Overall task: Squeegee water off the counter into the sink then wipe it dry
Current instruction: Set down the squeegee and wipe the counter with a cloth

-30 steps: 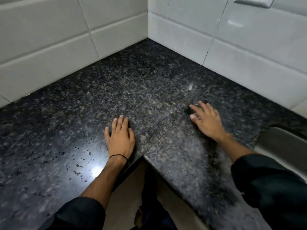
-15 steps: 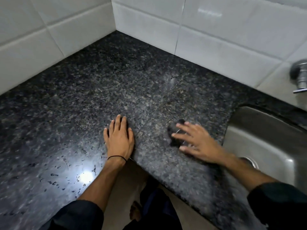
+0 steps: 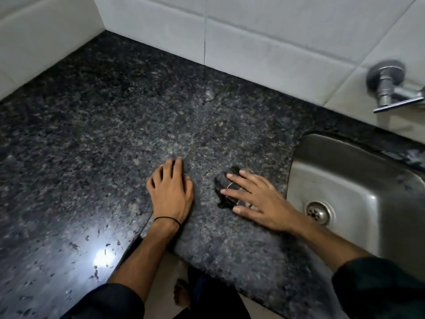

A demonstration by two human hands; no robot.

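The L-shaped dark speckled granite counter fills most of the view. My right hand lies flat with fingers spread, pressing a small dark cloth onto the counter just left of the steel sink. Most of the cloth is hidden under the fingers. My left hand rests palm-down on the counter near the inner corner of its front edge, holding nothing. Water droplets glisten on the lower-left stretch of counter around a bright light reflection.
White wall tiles back the counter on two sides. A metal tap sticks out of the wall above the sink, whose drain shows. Below the counter's front edge I see floor and my foot.
My right hand has slid the cloth from the back of the counter toward me and toward the sink. The view has swung right, bringing sink and tap into sight. My left hand stayed put.
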